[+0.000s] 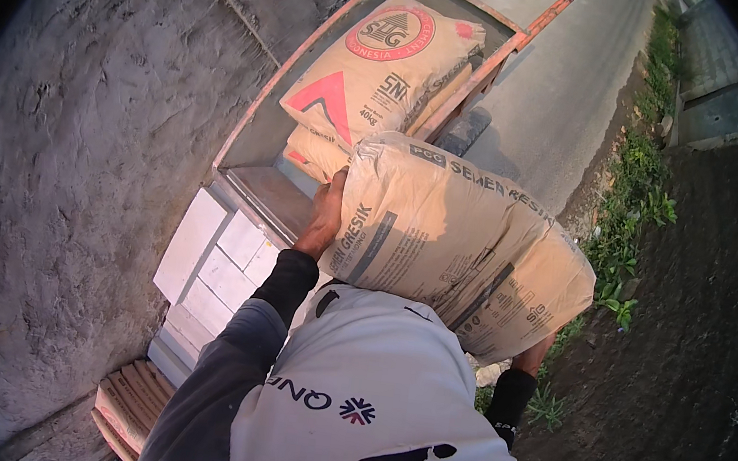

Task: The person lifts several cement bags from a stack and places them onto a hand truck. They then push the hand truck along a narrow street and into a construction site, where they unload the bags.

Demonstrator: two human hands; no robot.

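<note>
I hold a large tan paper cement sack [467, 246] against my chest, lying crosswise. My left hand [327, 217] grips its left end, fingers pressed to the paper. My right hand [533, 357] is under the sack's right end and mostly hidden, only the wrist and dark sleeve cuff showing. Just ahead stands an orange-framed cart [259, 113] with another tan sack [378, 68] with red markings lying in it, on top of one more sack [314, 153].
A rough grey plastered wall [86, 153] runs along the left. White blocks [215, 263] are stacked by the cart's near end, with folded cardboard [126, 403] below them. A concrete path [558, 88] leads ahead; weeds [630, 215] and dark soil [696, 313] lie on the right.
</note>
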